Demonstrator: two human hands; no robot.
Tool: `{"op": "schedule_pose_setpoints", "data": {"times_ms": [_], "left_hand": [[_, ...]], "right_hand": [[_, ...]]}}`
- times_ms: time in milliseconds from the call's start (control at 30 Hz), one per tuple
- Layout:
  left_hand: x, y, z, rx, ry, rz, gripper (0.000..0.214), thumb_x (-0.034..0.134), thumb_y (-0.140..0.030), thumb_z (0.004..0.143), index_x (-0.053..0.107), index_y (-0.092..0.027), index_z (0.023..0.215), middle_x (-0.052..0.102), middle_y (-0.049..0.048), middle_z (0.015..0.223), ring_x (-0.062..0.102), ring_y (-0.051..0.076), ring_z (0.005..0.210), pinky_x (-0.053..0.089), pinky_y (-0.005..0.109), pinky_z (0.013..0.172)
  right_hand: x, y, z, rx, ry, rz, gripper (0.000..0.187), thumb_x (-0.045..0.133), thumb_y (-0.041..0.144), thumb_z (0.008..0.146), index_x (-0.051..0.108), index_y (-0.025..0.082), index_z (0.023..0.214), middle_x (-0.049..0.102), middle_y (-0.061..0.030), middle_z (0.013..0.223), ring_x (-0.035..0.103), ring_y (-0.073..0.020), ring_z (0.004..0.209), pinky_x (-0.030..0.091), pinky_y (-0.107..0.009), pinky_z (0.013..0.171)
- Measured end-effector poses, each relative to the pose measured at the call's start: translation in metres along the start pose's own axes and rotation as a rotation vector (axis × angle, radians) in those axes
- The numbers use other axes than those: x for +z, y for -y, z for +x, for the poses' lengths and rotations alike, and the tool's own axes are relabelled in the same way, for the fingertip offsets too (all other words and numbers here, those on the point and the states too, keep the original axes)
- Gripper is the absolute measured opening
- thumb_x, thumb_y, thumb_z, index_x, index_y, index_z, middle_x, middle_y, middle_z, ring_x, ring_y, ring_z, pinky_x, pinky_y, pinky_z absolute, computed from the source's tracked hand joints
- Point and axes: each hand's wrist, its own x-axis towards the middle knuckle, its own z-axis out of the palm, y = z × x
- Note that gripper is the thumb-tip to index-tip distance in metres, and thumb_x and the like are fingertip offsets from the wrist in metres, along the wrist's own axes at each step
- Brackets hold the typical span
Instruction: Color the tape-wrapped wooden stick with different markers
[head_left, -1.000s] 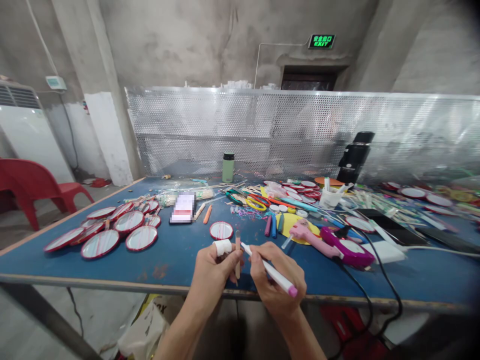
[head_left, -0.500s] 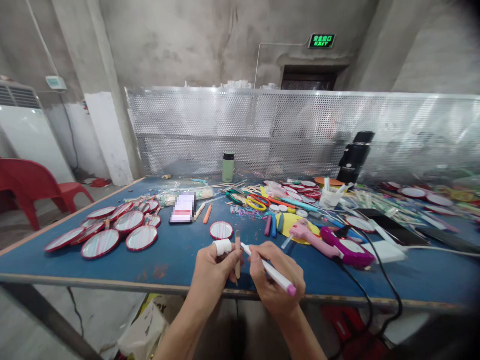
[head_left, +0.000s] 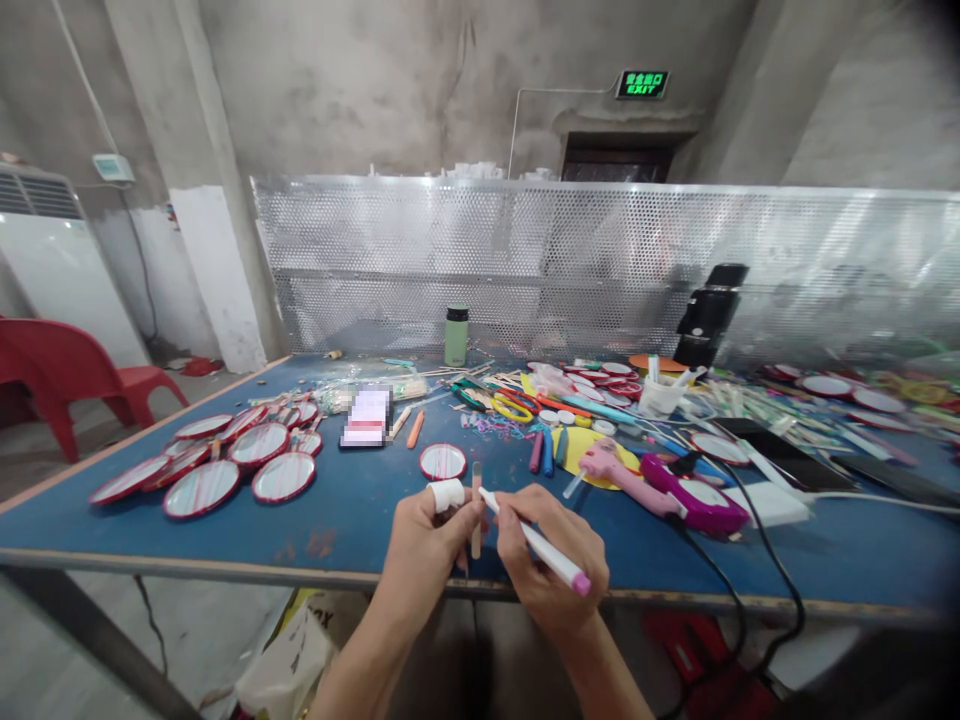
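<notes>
Near the table's front edge, my left hand pinches a flat wooden craft stick upright between thumb and fingers. White tape or bandage wraps one finger of that hand. In my right hand is a white marker pen with a pink end, held like a pencil. Its tip points left, at or very close to the stick; whether they touch I cannot tell. Just beyond my hands lies a round, red-rimmed disc with pinkish streaks.
Similar red-rimmed discs are heaped on the left of the blue table. A phone and a green bottle stand farther back. On the right are a pink glue gun, trailing cables, scissors and a white cup.
My right hand and the marker have shifted very slightly left. The stick stays in my left hand, and the things on the table have not moved.
</notes>
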Motion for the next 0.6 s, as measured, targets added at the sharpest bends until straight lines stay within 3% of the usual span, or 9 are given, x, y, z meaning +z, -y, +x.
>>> {"op": "schedule_pose_setpoints", "data": {"times_ms": [600], "left_hand": [[0.0002,0.0039,0.0018,0.023,0.041,-0.021,0.026,0.065,-0.035,0.081,0.063,-0.013,0.068,0.054,-0.0026,0.048,0.045,0.007,0.04,0.035,0.017,0.042]], "right_hand": [[-0.0004,0.0005,0.002,-0.018,0.01,-0.029,0.012,0.058,0.005,0.081,0.063,0.016,0.086,0.066,-0.0013,0.068,0.06,-0.0105,0.059,0.047,-0.022,0.057]]}}
